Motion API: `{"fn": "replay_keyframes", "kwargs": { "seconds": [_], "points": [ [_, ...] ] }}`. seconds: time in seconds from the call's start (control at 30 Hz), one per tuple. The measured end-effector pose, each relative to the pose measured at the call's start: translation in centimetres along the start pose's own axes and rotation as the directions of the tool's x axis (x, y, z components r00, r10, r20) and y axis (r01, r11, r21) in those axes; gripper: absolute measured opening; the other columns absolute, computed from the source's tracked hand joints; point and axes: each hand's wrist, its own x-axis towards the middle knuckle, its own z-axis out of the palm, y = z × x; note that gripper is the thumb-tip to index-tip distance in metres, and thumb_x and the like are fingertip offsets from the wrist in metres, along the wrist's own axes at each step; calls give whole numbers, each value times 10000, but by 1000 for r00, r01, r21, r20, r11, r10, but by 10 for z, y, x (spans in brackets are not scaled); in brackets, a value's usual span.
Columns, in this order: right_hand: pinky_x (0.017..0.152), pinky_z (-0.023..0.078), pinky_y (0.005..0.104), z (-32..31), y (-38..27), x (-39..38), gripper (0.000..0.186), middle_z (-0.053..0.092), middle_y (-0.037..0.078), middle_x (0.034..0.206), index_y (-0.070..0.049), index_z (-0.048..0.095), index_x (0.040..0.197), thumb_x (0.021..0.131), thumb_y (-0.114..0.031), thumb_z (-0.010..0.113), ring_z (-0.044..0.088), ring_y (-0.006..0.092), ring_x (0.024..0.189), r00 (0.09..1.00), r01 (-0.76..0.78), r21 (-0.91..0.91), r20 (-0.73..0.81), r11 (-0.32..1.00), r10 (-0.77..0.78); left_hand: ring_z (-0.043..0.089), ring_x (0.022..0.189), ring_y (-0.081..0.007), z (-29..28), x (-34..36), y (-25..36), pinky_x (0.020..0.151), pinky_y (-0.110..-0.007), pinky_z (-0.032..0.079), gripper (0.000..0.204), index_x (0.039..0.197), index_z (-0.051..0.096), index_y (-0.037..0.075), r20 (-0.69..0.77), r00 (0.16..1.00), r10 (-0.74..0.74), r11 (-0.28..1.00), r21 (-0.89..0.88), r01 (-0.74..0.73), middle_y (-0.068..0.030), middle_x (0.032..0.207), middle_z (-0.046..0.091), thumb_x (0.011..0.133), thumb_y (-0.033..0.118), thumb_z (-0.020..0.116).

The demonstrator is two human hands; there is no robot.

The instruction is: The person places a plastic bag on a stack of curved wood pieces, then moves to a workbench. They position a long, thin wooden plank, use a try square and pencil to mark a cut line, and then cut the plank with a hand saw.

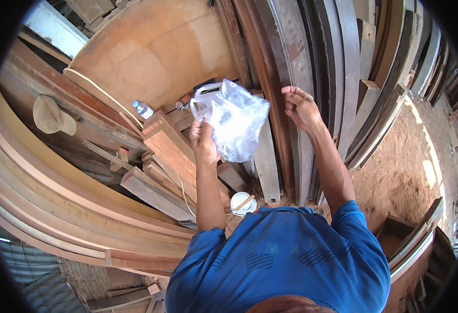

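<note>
Timbers: long dark timbers point(298, 49) are ranged ahead on the right; thin film could be snagged on those edges, so clearance is best kept on that side.
Panel: a broad tan panel point(151, 60) is seen beyond the hands; whether it is leaned or laid flat cannot be told.
Blocks: reddish wooden blocks point(171, 149) are piled near the left forearm, and corners like these are best cleared by a good lift.
Plastic bag: here it is, a crumpled, translucent plastic bag point(237, 122), held up in front of the chest, between the two hands; its contents, if any, cannot be made out.
Left hand: the bag's left edge is gripped by the left hand point(205, 141), fingers closed on the film; a firm but unstrained pinch is called for, as thin plastic is easily stretched or torn.
Right hand: the right hand point(303, 109) is raised well apart from the bag, fingers curled and only narrowly parted; whether anything tiny is pinched there cannot be told. For better control, the opposite edge is best steadied by it.
Tub: a white tub point(239, 199) is stood low down, clear of both hands.
Bottle: a small clear bottle point(143, 110) is left near the blocks, best not knocked.
</note>
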Motion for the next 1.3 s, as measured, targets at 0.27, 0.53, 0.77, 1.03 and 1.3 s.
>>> {"fn": "replay_keyframes", "kwargs": {
  "seconds": [0.27,0.53,0.77,1.03,1.3],
  "points": [
    [836,529,339,70,-10,-83,419,674,108,1122,-8,595,1307,994,-278,666,633,163,978,993,30,-306,117,951,6,664,996,-282,36,-43,-10,897,-409,506,192,1090,627,5,354,934,55,553,768,-324,-204,1040,662,901,39,627],
    [793,551,373,40,2,-101,209,730,136,922,23,717,1039,884,82,589,696,209,845,973,227,-754,206,616,-107,532,1210,-278,32,-74,-34,971,-449,484,741,1327,397,-37,195,981,12,764,631,-135,-199,1259,520,818,305,813],
    [847,579,345,-9,-31,-114,291,752,162,1056,36,717,1109,847,107,613,732,251,967,951,245,-884,138,398,-278,647,763,-172,32,-20,-3,753,-346,538,67,1003,632,42,1,991,131,554,829,-74,-64,813,668,936,32,625],
    [1029,515,418,-35,-79,-154,389,616,235,1330,46,618,1320,963,-110,631,612,302,1240,968,19,-911,-87,412,-236,656,911,-180,41,-8,3,813,-325,533,169,1105,616,-4,76,996,54,632,770,-93,-121,1030,686,950,-2,550],
    [1155,414,515,60,-99,-148,1077,417,256,1533,-56,281,1574,775,-551,806,441,410,1404,884,401,-915,372,50,-284,610,1091,-181,108,13,25,937,-310,518,302,1193,570,-25,274,960,-58,874,478,-84,-107,1158,619,904,-89,511]
  ]
}}
